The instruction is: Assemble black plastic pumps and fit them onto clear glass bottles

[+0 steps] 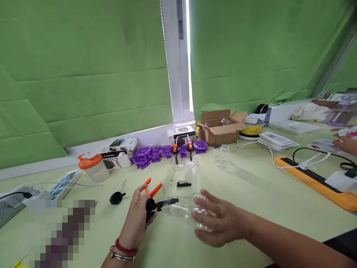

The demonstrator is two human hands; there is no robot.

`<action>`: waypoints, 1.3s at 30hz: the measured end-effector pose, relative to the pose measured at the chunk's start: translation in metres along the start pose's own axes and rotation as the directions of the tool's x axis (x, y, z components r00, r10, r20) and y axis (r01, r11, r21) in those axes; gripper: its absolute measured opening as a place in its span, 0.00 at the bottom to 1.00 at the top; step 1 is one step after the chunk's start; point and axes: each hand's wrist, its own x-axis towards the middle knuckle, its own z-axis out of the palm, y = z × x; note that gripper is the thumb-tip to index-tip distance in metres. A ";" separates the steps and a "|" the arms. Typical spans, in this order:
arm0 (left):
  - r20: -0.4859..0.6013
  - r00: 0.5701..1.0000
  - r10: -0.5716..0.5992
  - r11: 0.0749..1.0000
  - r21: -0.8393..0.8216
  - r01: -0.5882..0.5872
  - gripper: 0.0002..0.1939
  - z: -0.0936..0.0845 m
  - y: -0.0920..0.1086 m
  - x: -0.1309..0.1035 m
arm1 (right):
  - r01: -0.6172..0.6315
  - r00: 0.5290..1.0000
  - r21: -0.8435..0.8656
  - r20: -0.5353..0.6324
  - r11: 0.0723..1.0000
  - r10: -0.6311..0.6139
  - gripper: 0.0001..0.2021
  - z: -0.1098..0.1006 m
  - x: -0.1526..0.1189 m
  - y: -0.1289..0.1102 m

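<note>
My left hand (140, 210) is closed around a round black cap (150, 208) with a long black stem. The stem points right, into the neck of a clear bottle (181, 210) lying sideways in the air. My right hand (213, 217) is wrapped around the bottle's wide end. Just beyond my left hand lie orange plastic parts (154, 190). A small black part with a spring (184, 184) lies on the table past the bottle neck. To the left is another black cap with a metal rod (117, 196).
Two clear bottles with black and orange tops (184, 158) stand near purple plastic parts (145, 155). A third clear bottle (223, 157), an open cardboard box (220, 130), an orange-lidded shaker (94, 167) and an orange power strip (315, 182) surround the work area. Another person's hand (347, 141) shows at right.
</note>
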 end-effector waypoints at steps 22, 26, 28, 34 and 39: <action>-0.122 0.976 0.182 0.982 -0.021 -0.186 0.24 0.003 -0.006 0.004 | -0.983 -0.150 -0.100 -0.022 -0.152 0.988 0.37 -0.007 -0.130 0.086; -0.106 0.979 0.175 0.985 0.015 -0.174 0.24 0.005 -0.006 0.002 | -0.932 -0.111 -0.341 -0.065 -0.127 0.992 0.34 -0.001 -0.120 0.101; -0.107 0.977 0.182 0.983 0.025 -0.181 0.25 0.006 -0.007 0.001 | -0.915 -0.108 -0.383 -0.071 -0.127 0.992 0.35 0.003 -0.116 0.108; -0.058 0.974 0.221 0.974 0.073 -0.216 0.23 0.009 -0.011 0.001 | -0.893 -0.138 -0.426 -0.053 -0.147 0.989 0.39 0.014 -0.113 0.125; 0.031 0.970 0.243 0.963 0.114 -0.245 0.19 0.008 -0.013 0.003 | -0.962 0.093 -0.274 -0.262 0.019 0.961 0.42 0.017 -0.082 0.102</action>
